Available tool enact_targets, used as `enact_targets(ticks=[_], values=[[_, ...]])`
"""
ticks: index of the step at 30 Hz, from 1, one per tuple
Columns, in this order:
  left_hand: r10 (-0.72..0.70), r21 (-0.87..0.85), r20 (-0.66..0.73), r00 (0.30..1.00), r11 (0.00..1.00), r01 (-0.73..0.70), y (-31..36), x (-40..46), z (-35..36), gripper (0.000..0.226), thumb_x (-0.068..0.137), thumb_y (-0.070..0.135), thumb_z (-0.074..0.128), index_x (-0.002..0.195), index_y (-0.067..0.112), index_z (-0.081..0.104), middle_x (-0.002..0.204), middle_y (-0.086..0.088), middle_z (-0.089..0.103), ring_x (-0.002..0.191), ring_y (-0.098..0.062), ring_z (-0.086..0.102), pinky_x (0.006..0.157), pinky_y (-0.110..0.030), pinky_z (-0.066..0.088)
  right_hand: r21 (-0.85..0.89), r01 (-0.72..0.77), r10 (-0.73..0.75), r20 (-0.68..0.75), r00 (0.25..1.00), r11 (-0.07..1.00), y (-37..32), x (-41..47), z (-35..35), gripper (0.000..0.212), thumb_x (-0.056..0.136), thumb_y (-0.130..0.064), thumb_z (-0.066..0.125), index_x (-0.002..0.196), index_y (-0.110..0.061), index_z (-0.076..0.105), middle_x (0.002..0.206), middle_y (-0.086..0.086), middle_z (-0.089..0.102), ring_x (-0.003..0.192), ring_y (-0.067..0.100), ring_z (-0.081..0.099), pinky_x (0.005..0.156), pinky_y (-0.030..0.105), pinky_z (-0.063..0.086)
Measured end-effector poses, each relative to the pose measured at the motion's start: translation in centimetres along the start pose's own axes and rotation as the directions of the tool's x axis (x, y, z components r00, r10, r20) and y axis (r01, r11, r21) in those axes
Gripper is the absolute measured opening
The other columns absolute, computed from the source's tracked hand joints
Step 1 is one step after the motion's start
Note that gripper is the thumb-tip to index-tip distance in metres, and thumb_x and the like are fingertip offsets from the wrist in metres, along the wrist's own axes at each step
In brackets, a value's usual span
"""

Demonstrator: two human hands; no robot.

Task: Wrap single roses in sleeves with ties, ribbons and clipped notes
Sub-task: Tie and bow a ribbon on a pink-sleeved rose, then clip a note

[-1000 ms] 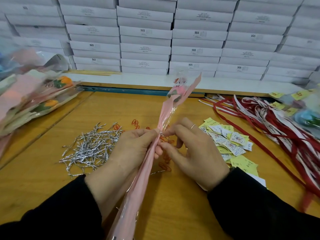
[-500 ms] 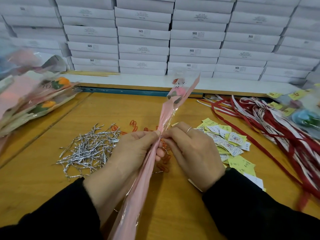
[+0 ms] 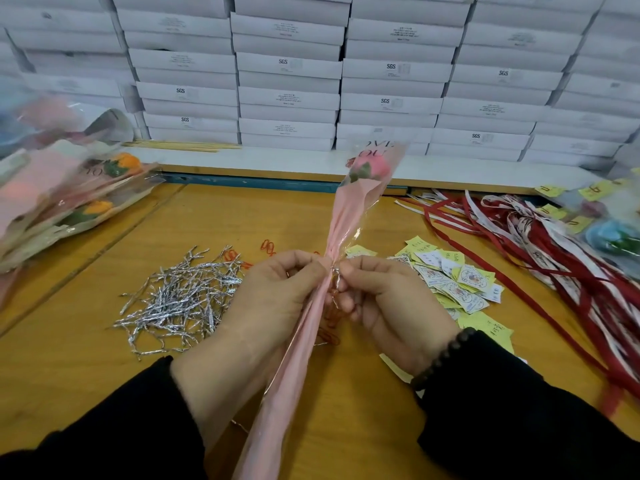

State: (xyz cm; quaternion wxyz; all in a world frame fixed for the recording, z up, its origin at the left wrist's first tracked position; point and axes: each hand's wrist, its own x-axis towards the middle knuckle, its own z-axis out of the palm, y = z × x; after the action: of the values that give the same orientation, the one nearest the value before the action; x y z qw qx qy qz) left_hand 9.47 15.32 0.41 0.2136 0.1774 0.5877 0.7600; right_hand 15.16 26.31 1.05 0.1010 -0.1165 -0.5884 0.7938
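Both hands meet at the pinched neck of a pink sleeve (image 3: 304, 341) that runs from the bottom edge up and away over the wooden table (image 3: 86, 358). Left hand (image 3: 273, 303) has fingers curled round the gathered sleeve, thumb and forefinger pressed at the neck. Right hand (image 3: 388, 299) pinches a silver twist tie (image 3: 335, 271) right at that neck, fingers curled in, tips touching the tie. Beaded bracelet (image 3: 441, 356) on the right wrist, black sleeves on both arms.

Pink rose (image 3: 369, 166) sits inside the flared clear top of the sleeve, tilted toward the boxes, raised above the table.

Pile of silver twist ties (image 3: 180, 299) lies on the table just left of the left hand. Orange paper clips (image 3: 266, 245) scattered behind the hands, more under the sleeve near the right fingers. Heap of yellow and white note cards (image 3: 457, 282) just right of the right hand. Red and white ribbons (image 3: 554, 254) spread farther right. Finished wrapped roses (image 3: 69, 199) stacked at far left, blurred; another blurred wrapped bunch with yellow notes (image 3: 606, 223) at far right. White stacked boxes (image 3: 287, 67) fill the back wall, some marked SGS. Thin wooden sticks (image 3: 180, 145) lie on the white ledge under the boxes.
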Motion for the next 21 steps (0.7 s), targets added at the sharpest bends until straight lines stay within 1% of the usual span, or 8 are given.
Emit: enact_targets(ticks=[4, 6, 8, 11, 13, 15, 18, 21], values=[[-0.037, -0.011, -0.009, 0.999, 0.999, 0.037, -0.3, 0.2, -0.2, 0.013, 0.086, 0.01, 0.059, 0.079, 0.0, 0.064, 0.066, -0.02, 0.061, 0.058, -0.027, 0.057, 0.068, -0.042, 0.051, 0.184, -0.076, 0.078, -0.003, 0.997, 0.98, 0.1, 0.1, 0.2, 0.022, 0.091, 0.002, 0.044, 0.072, -0.001, 0.055, 0.053, 0.004, 0.052, 0.036, 0.006, 0.042, 0.035, 0.015, 0.032], [-0.049, -0.004, -0.023, 0.999, 0.999, 0.049, -0.3, 0.2, -0.2, 0.016, 0.087, 0.011, 0.058, 0.082, -0.003, 0.064, 0.072, -0.023, 0.058, 0.067, -0.032, 0.052, 0.074, -0.048, 0.048, 0.101, 0.002, 0.003, -0.045, 0.999, 0.995, 0.3, 0.0, 0.3, 0.014, 0.091, 0.001, 0.048, 0.08, -0.002, 0.057, 0.053, 0.003, 0.056, 0.036, 0.006, 0.045, 0.035, 0.015, 0.035], [-0.047, -0.016, -0.042, 0.998, 0.999, 0.047, -0.4, 0.3, -0.3, 0.019, 0.088, 0.012, 0.058, 0.076, -0.003, 0.063, 0.06, -0.018, 0.057, 0.055, -0.026, 0.052, 0.06, -0.034, 0.049, -0.129, 0.113, -0.125, -0.088, 0.988, 0.985, 0.5, 0.0, 0.3, 0.01, 0.091, 0.001, 0.05, 0.091, -0.006, 0.058, 0.062, 0.003, 0.06, 0.04, 0.007, 0.05, 0.039, 0.015, 0.039], [-0.064, -0.006, -0.075, 0.995, 0.998, 0.064, -0.3, 0.3, -0.5, 0.029, 0.088, 0.014, 0.058, 0.06, 0.008, 0.059, 0.043, -0.002, 0.048, 0.035, -0.012, 0.043, 0.038, -0.019, 0.039, -0.69, 0.319, -0.445, -0.006, 0.895, 0.65, 1.0, -0.1, -0.1, 0.025, 0.088, 0.002, 0.054, 0.09, -0.023, 0.055, 0.093, -0.003, 0.058, 0.064, 0.006, 0.056, 0.057, 0.017, 0.046], [-0.071, 0.003, -0.081, 0.994, 0.997, 0.071, -0.3, 0.4, -0.5, 0.036, 0.088, 0.015, 0.059, 0.052, 0.014, 0.058, 0.042, 0.0, 0.047, 0.036, -0.012, 0.042, 0.043, -0.024, 0.039, -0.843, 0.394, -0.565, 0.135, 0.814, 0.366, 1.2, -0.3, -0.1, 0.023, 0.084, -0.003, 0.06, 0.089, -0.025, 0.054, 0.098, -0.009, 0.051, 0.07, 0.006, 0.051, 0.063, 0.019, 0.044], [-0.066, 0.016, -0.084, 0.994, 0.998, 0.068, -0.3, 0.4, -0.6, 0.038, 0.088, 0.016, 0.059, 0.05, 0.016, 0.059, 0.043, 0.001, 0.047, 0.038, -0.012, 0.042, 0.045, -0.024, 0.038, -0.872, 0.417, -0.602, 0.192, 0.775, 0.258, 1.3, -0.4, -0.1, 0.013, 0.083, -0.012, 0.064, 0.09, -0.02, 0.057, 0.094, -0.009, 0.049, 0.071, 0.007, 0.049, 0.065, 0.026, 0.045], [-0.051, 0.011, -0.069, 0.996, 0.999, 0.052, -0.4, 0.3, -0.6, 0.029, 0.088, 0.015, 0.06, 0.059, 0.011, 0.063, 0.055, -0.009, 0.052, 0.049, -0.019, 0.045, 0.052, -0.028, 0.04, -0.877, 0.414, -0.609, 0.195, 0.769, 0.242, 1.3, -0.4, -0.2, 0.005, 0.086, -0.017, 0.063, 0.09, -0.018, 0.061, 0.09, -0.006, 0.053, 0.074, 0.009, 0.05, 0.068, 0.03, 0.046], [-0.019, 0.03, -0.065, 0.998, 0.999, 0.021, -0.4, 0.2, -0.5, 0.019, 0.087, 0.014, 0.059, 0.072, 0.003, 0.064, 0.069, -0.017, 0.055, 0.065, -0.028, 0.047, 0.068, -0.039, 0.042, -0.808, 0.393, -0.575, 0.084, 0.814, 0.438, 1.1, -0.3, -0.1, 0.005, 0.087, -0.014, 0.062, 0.083, -0.018, 0.063, 0.082, -0.004, 0.058, 0.071, 0.008, 0.052, 0.065, 0.022, 0.044]])
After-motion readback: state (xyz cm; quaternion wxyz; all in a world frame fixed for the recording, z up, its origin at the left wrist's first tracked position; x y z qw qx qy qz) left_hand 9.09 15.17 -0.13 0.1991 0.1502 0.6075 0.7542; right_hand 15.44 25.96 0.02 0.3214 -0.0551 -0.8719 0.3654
